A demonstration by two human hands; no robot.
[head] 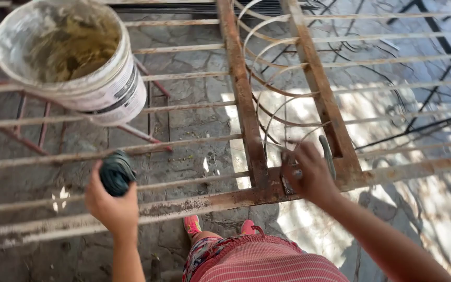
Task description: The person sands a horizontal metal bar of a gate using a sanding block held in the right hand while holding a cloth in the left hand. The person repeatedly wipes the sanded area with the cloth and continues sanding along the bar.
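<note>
The left hand [111, 201] clenched a dark round tool [116, 173] at seven o'clock. The right hand [309, 175] gripped what looked like a small scraper [328, 155] on the stiff, heavy, rusty iron gate [246, 109], best held by its thick bars.

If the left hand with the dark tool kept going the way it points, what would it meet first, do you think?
Probably the thin bar of the rusty grate just beyond the tool in the left hand; farther along stands the white bucket. Depth is hard to judge.
</note>
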